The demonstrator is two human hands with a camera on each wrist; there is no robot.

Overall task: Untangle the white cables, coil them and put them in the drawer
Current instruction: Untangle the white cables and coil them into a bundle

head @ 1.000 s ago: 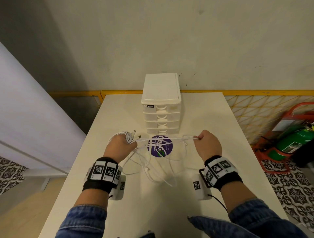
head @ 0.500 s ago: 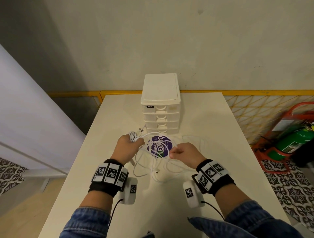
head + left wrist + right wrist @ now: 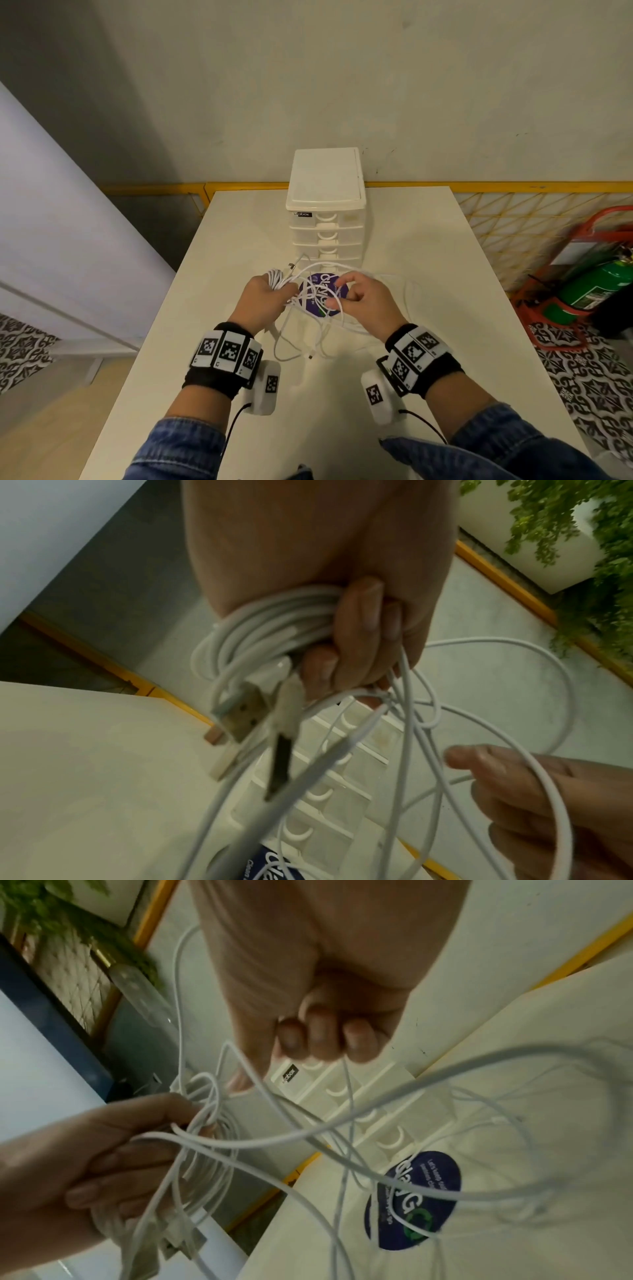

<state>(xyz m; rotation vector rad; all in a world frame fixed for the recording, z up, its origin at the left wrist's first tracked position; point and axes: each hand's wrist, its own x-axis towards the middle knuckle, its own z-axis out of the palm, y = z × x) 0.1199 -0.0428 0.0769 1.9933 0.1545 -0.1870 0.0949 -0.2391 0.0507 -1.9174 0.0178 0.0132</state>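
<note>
My left hand (image 3: 263,301) grips a coiled bundle of white cable (image 3: 276,278) above the table, and the left wrist view shows the coil (image 3: 270,626) wrapped in its curled fingers with USB plugs (image 3: 240,715) sticking out. My right hand (image 3: 363,301) is close beside it and holds a loose white strand (image 3: 329,294) in curled fingers (image 3: 322,1039). Loose loops (image 3: 308,342) hang from both hands down to the table. The white drawer unit (image 3: 325,212) stands behind, all drawers shut.
A round purple sticker (image 3: 323,296) lies on the cream table (image 3: 239,240) under the cables. A yellow railing (image 3: 513,186) runs behind the table. A green cylinder in a red frame (image 3: 592,284) stands on the floor to the right.
My right hand has come in from the right toward my left hand, bringing a strand that was stretched taut between them. The slack now hangs in loops, and both hands sit a little nearer me.
</note>
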